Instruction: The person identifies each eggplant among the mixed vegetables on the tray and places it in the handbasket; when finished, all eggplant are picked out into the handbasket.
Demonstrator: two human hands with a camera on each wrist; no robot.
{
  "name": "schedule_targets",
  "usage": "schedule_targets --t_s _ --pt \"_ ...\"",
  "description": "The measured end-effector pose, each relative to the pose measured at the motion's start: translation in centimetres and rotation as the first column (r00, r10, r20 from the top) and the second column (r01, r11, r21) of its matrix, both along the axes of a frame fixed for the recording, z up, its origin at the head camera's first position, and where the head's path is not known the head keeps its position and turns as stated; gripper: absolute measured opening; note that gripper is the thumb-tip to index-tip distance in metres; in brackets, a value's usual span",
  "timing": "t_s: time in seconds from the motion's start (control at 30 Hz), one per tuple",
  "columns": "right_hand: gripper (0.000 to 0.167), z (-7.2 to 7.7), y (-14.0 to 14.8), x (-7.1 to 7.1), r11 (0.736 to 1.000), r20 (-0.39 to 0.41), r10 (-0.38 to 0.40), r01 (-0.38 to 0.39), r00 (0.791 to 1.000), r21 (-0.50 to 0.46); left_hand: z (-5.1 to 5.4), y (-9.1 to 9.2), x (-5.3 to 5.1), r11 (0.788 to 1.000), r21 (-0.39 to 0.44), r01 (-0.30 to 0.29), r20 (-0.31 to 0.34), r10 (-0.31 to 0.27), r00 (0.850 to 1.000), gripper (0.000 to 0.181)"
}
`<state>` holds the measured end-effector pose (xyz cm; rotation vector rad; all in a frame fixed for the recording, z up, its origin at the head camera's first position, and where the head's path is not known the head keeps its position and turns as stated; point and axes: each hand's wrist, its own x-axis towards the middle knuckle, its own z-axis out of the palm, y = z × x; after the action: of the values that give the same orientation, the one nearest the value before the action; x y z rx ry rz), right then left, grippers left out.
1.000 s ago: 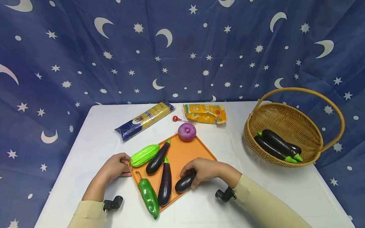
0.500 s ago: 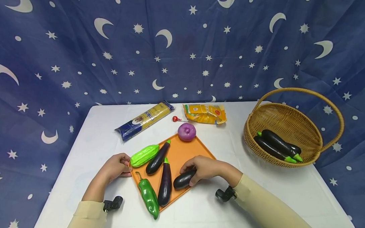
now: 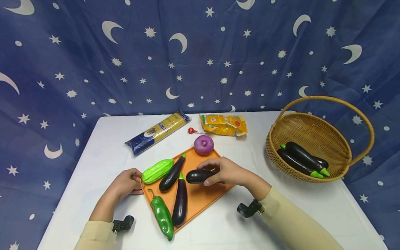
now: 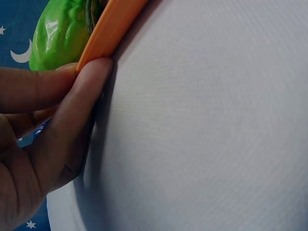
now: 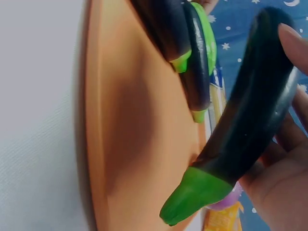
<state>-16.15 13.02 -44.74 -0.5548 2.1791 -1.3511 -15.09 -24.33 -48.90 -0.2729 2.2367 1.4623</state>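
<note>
My right hand (image 3: pixel 229 172) grips a dark eggplant (image 3: pixel 196 176) above the orange tray (image 3: pixel 202 199). In the right wrist view the green cap (image 5: pixel 197 195) of that eggplant hangs down, with the tray below it. My left hand (image 3: pixel 126 182) pinches the tray's left corner; the left wrist view has thumb and finger on its orange rim (image 4: pixel 108 36). Two more eggplants lie on the tray, one farther back (image 3: pixel 172 173) and one nearer (image 3: pixel 180 203). Beside them are a light-green bitter melon (image 3: pixel 157 171) and a green pepper (image 3: pixel 162 217) that overhangs the front edge.
A purple round vegetable (image 3: pixel 204 144) sits at the tray's back corner. Behind lie a spaghetti pack (image 3: pixel 158 132), a red lollipop (image 3: pixel 191 130) and a yellow package (image 3: pixel 223 124). At right, a wicker basket (image 3: pixel 278 157) with a tall handle holds several eggplants (image 3: pixel 301 156).
My right hand has raised the eggplant off the tray's front part and moved it farther back. My left hand has stayed at the tray's corner.
</note>
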Motion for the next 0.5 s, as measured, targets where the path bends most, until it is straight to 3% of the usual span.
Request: schedule_targets --t_s 0.3,0.5 --pt "0.05 0.9 0.4 -0.3 0.981 0.049 -0.171 0.175 0.984 -0.079 -0.1 -0.1 0.0 1.0 0.006 -0.001 -0.003 0.001 1.0 0.039" --pt "0.048 1.3 0.6 -0.3 0.974 0.054 -0.207 0.211 0.977 -0.088 -0.1 -0.1 -0.1 1.0 0.0 0.004 0.002 -0.004 1.0 0.038"
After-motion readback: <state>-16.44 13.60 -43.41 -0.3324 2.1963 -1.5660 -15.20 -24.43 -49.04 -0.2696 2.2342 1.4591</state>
